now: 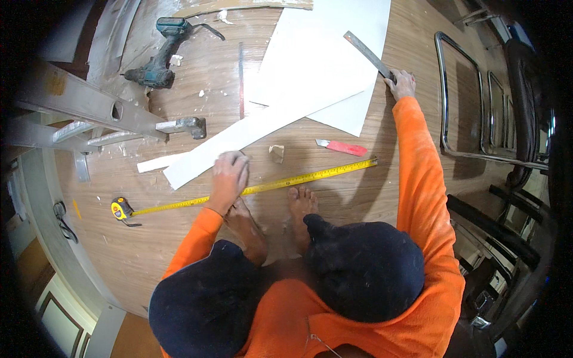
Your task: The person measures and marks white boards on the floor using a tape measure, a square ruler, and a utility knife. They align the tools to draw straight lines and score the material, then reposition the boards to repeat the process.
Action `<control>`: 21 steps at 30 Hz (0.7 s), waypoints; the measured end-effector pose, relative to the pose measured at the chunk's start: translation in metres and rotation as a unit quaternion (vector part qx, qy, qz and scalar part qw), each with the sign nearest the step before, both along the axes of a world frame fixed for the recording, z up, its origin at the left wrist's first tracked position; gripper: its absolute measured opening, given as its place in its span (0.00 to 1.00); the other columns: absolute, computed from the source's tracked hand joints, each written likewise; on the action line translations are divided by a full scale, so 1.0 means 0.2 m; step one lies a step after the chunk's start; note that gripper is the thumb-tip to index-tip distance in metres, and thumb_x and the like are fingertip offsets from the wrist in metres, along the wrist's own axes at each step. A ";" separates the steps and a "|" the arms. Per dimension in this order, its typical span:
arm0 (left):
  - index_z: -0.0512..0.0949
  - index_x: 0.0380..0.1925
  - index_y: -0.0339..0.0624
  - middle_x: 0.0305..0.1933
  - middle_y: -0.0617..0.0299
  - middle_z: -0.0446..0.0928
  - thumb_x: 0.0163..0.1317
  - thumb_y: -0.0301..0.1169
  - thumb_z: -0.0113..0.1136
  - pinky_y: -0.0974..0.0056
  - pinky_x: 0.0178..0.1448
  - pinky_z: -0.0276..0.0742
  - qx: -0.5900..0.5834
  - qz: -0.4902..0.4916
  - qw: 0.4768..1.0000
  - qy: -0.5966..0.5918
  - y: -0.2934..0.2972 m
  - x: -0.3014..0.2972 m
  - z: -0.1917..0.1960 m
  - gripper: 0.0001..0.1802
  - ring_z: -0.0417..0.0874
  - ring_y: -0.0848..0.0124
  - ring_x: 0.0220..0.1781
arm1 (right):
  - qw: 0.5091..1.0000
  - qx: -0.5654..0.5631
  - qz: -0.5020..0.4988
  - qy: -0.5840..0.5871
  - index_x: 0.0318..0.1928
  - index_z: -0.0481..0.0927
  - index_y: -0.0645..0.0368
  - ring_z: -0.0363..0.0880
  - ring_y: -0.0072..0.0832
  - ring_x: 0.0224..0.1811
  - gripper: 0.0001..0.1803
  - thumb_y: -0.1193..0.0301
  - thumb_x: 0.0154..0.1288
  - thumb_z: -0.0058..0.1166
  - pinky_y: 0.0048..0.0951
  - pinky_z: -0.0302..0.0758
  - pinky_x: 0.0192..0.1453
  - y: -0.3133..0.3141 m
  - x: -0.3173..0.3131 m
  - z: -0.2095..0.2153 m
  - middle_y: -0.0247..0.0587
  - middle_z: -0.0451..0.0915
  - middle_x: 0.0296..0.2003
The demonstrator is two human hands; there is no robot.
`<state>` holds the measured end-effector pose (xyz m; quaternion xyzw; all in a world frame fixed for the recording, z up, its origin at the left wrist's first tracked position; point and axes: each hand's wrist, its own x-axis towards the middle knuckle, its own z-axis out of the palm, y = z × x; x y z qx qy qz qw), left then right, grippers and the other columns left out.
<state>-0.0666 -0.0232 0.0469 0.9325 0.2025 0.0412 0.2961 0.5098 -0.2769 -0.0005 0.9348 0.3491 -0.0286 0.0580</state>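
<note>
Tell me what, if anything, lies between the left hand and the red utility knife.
A small brown scrap lies roughly between the left hand and the red utility knife; nothing upright is visible there.

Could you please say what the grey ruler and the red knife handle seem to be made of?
The grey ruler is probably dull metal, given its thin, straight form. The red knife handle looks like smooth plastic, judging by its bright colour.

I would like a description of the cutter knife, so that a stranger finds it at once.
On the wood-look floor, find the large white sheet. Just below its lowest corner, above the free end of the yellow tape measure, lies the cutter knife. Its pinkish-red handle sets it apart from the grey ruler and the tape measure.
</note>
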 end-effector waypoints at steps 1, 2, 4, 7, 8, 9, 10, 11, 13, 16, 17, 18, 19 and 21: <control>0.81 0.56 0.49 0.62 0.53 0.74 0.62 0.27 0.64 0.47 0.66 0.71 0.063 0.023 0.998 -0.020 0.02 0.01 0.02 0.21 0.73 0.49 0.64 | 1.000 0.004 0.007 -0.006 0.65 0.78 0.50 0.77 0.47 0.63 0.31 0.50 0.67 0.64 0.53 0.68 0.71 -0.02 0.01 0.02 0.51 0.82 0.55; 0.80 0.60 0.50 0.66 0.52 0.73 0.62 0.27 0.65 0.46 0.69 0.69 0.124 0.046 0.990 -0.039 0.05 0.02 0.02 0.24 0.72 0.47 0.67 | 1.000 0.008 0.014 -0.013 0.64 0.79 0.52 0.78 0.47 0.63 0.30 0.51 0.67 0.65 0.52 0.70 0.69 -0.06 0.01 0.05 0.51 0.82 0.55; 0.75 0.69 0.58 0.73 0.51 0.68 0.63 0.31 0.68 0.45 0.76 0.63 0.120 0.060 0.991 0.006 0.13 -0.03 -0.03 0.32 0.67 0.44 0.73 | 0.996 0.088 0.017 0.009 0.63 0.79 0.55 0.79 0.48 0.61 0.30 0.51 0.66 0.66 0.50 0.74 0.66 -0.03 -0.04 0.08 0.52 0.83 0.54; 0.76 0.69 0.61 0.71 0.50 0.70 0.62 0.35 0.70 0.46 0.73 0.66 0.135 0.021 0.990 0.042 0.21 -0.05 -0.03 0.33 0.70 0.46 0.69 | 0.961 0.256 -0.026 0.100 0.62 0.79 0.60 0.82 0.50 0.59 0.32 0.52 0.66 0.67 0.42 0.77 0.64 0.01 -0.24 0.24 0.54 0.83 0.55; 0.76 0.69 0.60 0.70 0.50 0.70 0.62 0.36 0.71 0.46 0.72 0.66 0.144 0.028 0.988 0.037 0.20 -0.05 -0.04 0.33 0.70 0.47 0.68 | 0.954 0.273 -0.013 0.120 0.62 0.79 0.61 0.82 0.49 0.59 0.32 0.52 0.66 0.67 0.42 0.77 0.65 0.05 -0.35 0.32 0.55 0.83 0.55; 0.76 0.69 0.60 0.70 0.51 0.70 0.62 0.36 0.71 0.46 0.71 0.67 0.155 0.035 0.987 0.032 0.19 -0.05 -0.05 0.33 0.71 0.47 0.67 | 0.947 0.289 -0.002 0.141 0.62 0.80 0.62 0.82 0.48 0.59 0.33 0.52 0.66 0.67 0.42 0.76 0.65 0.10 -0.47 0.40 0.55 0.83 0.55; 0.76 0.69 0.60 0.69 0.51 0.71 0.62 0.36 0.71 0.46 0.71 0.67 0.165 0.041 0.985 0.027 0.18 -0.05 -0.04 0.33 0.71 0.47 0.66 | 0.938 0.306 0.010 0.162 0.62 0.80 0.62 0.82 0.47 0.59 0.33 0.51 0.66 0.67 0.42 0.76 0.66 0.15 -0.60 0.45 0.55 0.83 0.55; 0.76 0.68 0.59 0.69 0.51 0.71 0.62 0.35 0.70 0.45 0.71 0.67 0.152 0.043 0.987 0.025 0.17 -0.04 -0.04 0.32 0.71 0.47 0.67 | 0.948 0.266 0.034 0.175 0.61 0.80 0.62 0.82 0.48 0.59 0.32 0.51 0.66 0.66 0.42 0.76 0.66 0.21 -0.73 0.49 0.55 0.83 0.55; 0.76 0.67 0.56 0.68 0.50 0.71 0.62 0.34 0.69 0.44 0.72 0.65 0.119 0.048 0.992 0.016 0.15 0.00 -0.04 0.31 0.70 0.46 0.68 | 0.949 0.223 0.066 0.213 0.61 0.81 0.61 0.82 0.48 0.59 0.33 0.49 0.67 0.63 0.43 0.76 0.66 0.34 -0.99 0.52 0.55 0.83 0.55; 0.78 0.67 0.56 0.67 0.50 0.72 0.62 0.36 0.71 0.46 0.69 0.68 0.138 0.042 0.990 -0.012 0.09 0.15 -0.02 0.31 0.72 0.47 0.64 | 0.929 0.252 0.119 0.243 0.61 0.81 0.61 0.80 0.49 0.59 0.34 0.46 0.67 0.59 0.45 0.75 0.66 0.53 -1.33 0.34 0.55 0.82 0.55; 0.78 0.64 0.52 0.66 0.49 0.72 0.62 0.37 0.71 0.46 0.69 0.68 0.104 0.053 0.993 -0.025 0.07 0.21 -0.04 0.29 0.72 0.47 0.63 | 0.932 0.244 0.110 0.244 0.60 0.81 0.62 0.81 0.49 0.57 0.33 0.48 0.66 0.62 0.44 0.76 0.64 0.57 -1.42 0.30 0.53 0.82 0.54; 0.78 0.64 0.51 0.66 0.49 0.72 0.62 0.36 0.71 0.46 0.69 0.68 0.105 0.060 0.992 -0.027 0.08 0.24 -0.04 0.29 0.72 0.47 0.64 | 0.931 0.242 0.108 0.249 0.60 0.82 0.63 0.82 0.49 0.56 0.33 0.49 0.65 0.65 0.43 0.77 0.63 0.64 -1.51 0.28 0.51 0.82 0.52; 0.78 0.63 0.50 0.66 0.49 0.72 0.62 0.36 0.71 0.46 0.69 0.68 0.111 0.071 0.991 -0.025 0.10 0.25 -0.04 0.28 0.72 0.46 0.64 | 0.926 0.247 0.098 0.269 0.60 0.81 0.63 0.80 0.50 0.57 0.33 0.49 0.65 0.65 0.44 0.76 0.64 0.71 -1.59 0.28 0.52 0.80 0.53; 0.78 0.62 0.47 0.66 0.48 0.72 0.62 0.35 0.70 0.46 0.70 0.68 0.106 0.085 0.990 -0.036 0.09 0.26 -0.05 0.27 0.72 0.46 0.65 | 0.917 0.248 0.072 0.305 0.61 0.81 0.62 0.77 0.51 0.59 0.34 0.49 0.65 0.65 0.46 0.74 0.65 0.80 -1.70 0.26 0.52 0.77 0.55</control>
